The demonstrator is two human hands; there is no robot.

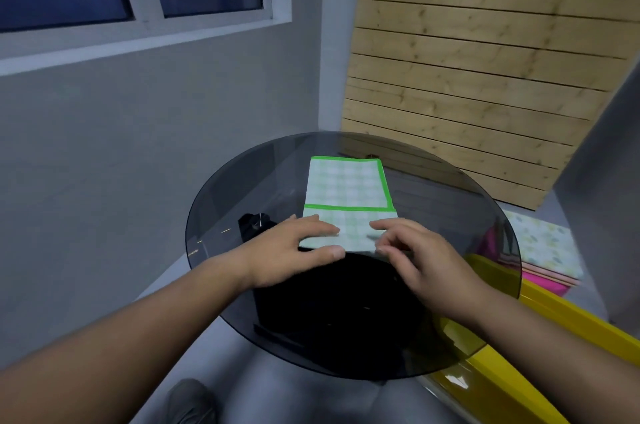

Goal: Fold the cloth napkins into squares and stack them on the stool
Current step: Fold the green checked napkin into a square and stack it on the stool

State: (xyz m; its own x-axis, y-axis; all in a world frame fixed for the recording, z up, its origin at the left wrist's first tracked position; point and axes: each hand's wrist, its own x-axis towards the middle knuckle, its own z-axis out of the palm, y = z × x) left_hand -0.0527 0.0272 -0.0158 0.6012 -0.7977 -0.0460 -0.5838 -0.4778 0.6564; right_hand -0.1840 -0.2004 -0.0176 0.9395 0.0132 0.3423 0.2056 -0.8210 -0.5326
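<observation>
On the glass table (225, 250) a part-folded napkin (346, 184) is laid; its 6 o'clock edge is pressed by the flat-fingered left hand (287, 254) and pinched by the curl-fingered right hand (426, 257).

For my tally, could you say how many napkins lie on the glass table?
1: green checked napkin, centre of table, under left hand and right hand; more may hide beneath.

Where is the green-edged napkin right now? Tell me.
Head view: the napkin lies flat on the round glass table, around its middle and towards the far side, with the left hand and the right hand on its near edge.
</observation>
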